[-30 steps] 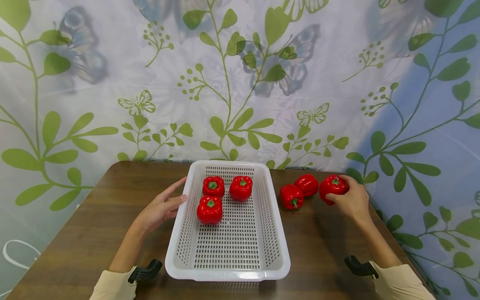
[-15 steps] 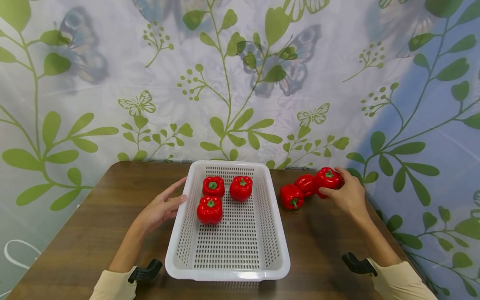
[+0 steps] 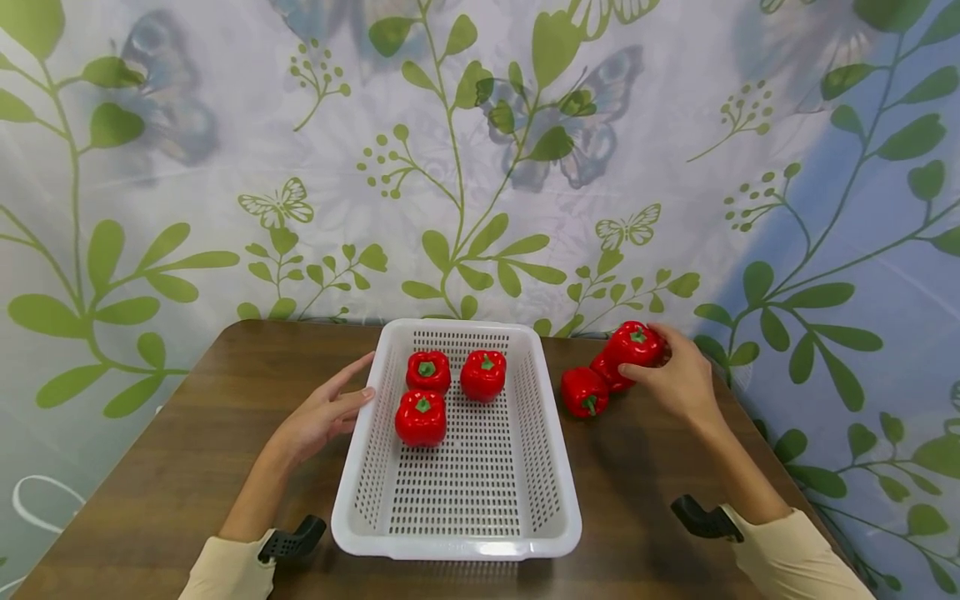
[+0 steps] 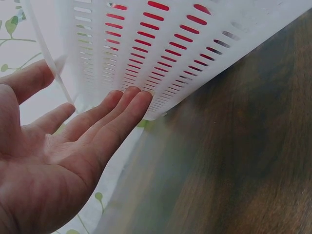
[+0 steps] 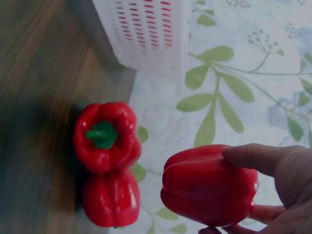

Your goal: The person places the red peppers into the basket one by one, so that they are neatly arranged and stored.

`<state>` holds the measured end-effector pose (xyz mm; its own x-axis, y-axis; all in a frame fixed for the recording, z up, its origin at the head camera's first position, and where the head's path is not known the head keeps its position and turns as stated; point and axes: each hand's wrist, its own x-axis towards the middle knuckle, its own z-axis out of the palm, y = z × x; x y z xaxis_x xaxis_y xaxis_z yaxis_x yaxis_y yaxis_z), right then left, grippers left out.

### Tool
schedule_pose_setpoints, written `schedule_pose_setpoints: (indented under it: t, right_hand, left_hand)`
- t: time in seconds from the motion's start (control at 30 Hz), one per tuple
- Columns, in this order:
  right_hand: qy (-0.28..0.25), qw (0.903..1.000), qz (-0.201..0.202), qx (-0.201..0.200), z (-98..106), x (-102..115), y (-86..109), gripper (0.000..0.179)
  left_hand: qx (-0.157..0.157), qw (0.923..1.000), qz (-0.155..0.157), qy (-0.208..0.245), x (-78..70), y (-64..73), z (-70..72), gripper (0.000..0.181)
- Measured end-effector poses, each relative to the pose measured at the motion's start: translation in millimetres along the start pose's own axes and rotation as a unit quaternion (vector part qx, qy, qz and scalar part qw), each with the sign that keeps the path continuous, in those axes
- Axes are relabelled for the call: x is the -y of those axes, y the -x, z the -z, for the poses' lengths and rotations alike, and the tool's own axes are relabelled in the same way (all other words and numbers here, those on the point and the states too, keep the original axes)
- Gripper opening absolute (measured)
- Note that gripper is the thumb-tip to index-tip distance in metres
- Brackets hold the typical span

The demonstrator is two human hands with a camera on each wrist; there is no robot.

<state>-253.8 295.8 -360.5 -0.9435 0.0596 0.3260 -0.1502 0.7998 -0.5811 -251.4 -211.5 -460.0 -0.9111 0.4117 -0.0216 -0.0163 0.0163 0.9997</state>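
My right hand [image 3: 678,379] grips a shiny red bell pepper [image 3: 634,343] between thumb and fingers, raised above the table at the right. In the right wrist view that held bell pepper [image 5: 209,185] is apart from two others: one with a green stem [image 5: 105,136] and one lying against it [image 5: 111,199]. A white perforated basket [image 3: 456,546] stands mid-table with three red bell peppers [image 3: 421,419] toward its far left. My left hand [image 3: 318,421] has its fingers extended along the basket's left side; the left wrist view shows its fingertips [image 4: 141,100] right at the slotted wall.
The brown wooden table [image 3: 225,433] carries everything. Behind it hangs a pale cloth [image 3: 337,167] printed with green leaves and butterflies, close to the table's back edge. A white cord [image 3: 37,504] shows at the far left.
My right hand has lifted the bell pepper off the table and carried it left, over the one beside it. My left hand and the basket have stayed in place.
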Motion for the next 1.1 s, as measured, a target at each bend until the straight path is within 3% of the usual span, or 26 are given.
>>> schedule_pose_setpoints:
  t: [0.33, 0.63, 1.1]
  right_hand:
    - [-0.010, 0.9993, 0.000, 0.036, -6, 30, 2.1, 0.079]
    - [-0.040, 0.9967, 0.011, 0.069, -24, 50, 6.7, 0.077]
    - [-0.095, 0.9872, 0.070, 0.107, -55, 85, 15.9, 0.079]
  left_hand:
    - [0.004, 1.0000, -0.005, -0.001, 0.6, -0.7, 1.7, 0.068]
    - [0.002, 1.0000, -0.002, -0.007, -0.2, -1.2, 0.7, 0.068]
    - [-0.001, 1.0000, 0.004, -0.004, -0.9, -0.7, -0.2, 0.068]
